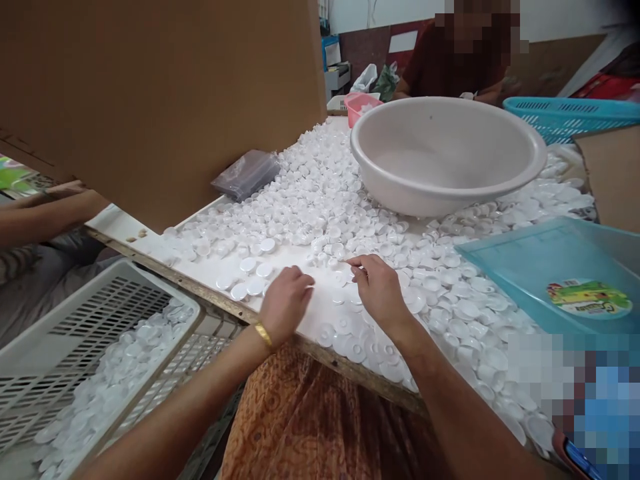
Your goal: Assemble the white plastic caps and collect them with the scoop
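Hundreds of small, round, white plastic discs cover the white tabletop that I look down on through my head camera. Between my hands the layer thins, I suppose so that single pieces are easier to get at. My left hand rests by the table's near edge with its fingers curled inward; whether anything is tucked inside them, I cannot tell. Just beside it lie several glossy, flat-topped white discs, spread apart from the heap, perhaps to keep them from mixing back in. My right hand has thumb and fingers pinched on what looks like a thin, brownish sliver, too small for me to name; its tip points toward the loose pieces, a hold that seems chosen for precision.

The discs are thin and slightly translucent. Those below my right hand show a small raised ring in the middle, while others look like shallow cups lying at every tilt. More white pieces lie in the slotted white plastic basket below the table edge, on my left, probably for short reach. Beyond, a wide off-white plastic basin sits upright among the heap.
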Available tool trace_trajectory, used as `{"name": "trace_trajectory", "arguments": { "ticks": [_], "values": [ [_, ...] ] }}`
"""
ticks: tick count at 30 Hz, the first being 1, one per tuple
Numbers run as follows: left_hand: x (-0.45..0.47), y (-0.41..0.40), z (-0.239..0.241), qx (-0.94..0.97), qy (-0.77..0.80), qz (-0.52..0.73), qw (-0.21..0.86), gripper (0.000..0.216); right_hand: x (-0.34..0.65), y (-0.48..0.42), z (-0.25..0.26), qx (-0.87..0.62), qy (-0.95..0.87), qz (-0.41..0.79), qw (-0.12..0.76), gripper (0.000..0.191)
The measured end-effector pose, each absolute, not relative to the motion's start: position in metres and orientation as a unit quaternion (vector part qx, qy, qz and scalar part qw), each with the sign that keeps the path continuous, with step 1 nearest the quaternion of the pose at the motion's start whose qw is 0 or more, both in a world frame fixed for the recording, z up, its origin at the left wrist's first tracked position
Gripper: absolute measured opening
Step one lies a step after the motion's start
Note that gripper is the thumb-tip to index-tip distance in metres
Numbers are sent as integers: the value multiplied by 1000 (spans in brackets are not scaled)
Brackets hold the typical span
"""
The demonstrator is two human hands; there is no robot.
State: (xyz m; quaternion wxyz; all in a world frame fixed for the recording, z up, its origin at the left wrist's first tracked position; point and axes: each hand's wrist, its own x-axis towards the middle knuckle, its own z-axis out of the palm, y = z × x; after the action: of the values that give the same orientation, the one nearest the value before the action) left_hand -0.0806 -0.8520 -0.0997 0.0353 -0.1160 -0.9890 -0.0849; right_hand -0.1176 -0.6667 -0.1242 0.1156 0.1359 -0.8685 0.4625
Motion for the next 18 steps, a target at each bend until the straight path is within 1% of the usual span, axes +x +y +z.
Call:
{"name": "trace_trajectory", "arguments": {
  "ticks": [2,4,7,9,12,15,16,18],
  "values": [
    [-90,-832,-113,-159,-980,-119,-14,14,-119,-666,-130,140,-888,425,103,19],
    [-95,-815,-125,-173,-976,-125,-40,16,-118,-666,-136,152,-912,373,82,18],
    [-95,-807,-134,-141,-980,-136,-42,19,-117,-667,-140,177,-931,315,55,17],
    [-94,-813,-131,-105,-978,-170,-59,16,-116,-668,-139,192,-932,303,50,20],
    [-103,-833,-118,-35,-953,-288,-93,6,-113,-673,-134,230,-930,282,61,23],
    [-130,-856,-108,39,-897,-437,-58,8,-111,-682,-133,273,-928,242,77,24],
    [-140,-862,-107,54,-882,-467,-45,7,-110,-685,-134,284,-927,231,81,25],
    [-160,-870,-110,73,-861,-500,-52,6,-108,-691,-137,305,-924,215,86,26]
  ]
}}
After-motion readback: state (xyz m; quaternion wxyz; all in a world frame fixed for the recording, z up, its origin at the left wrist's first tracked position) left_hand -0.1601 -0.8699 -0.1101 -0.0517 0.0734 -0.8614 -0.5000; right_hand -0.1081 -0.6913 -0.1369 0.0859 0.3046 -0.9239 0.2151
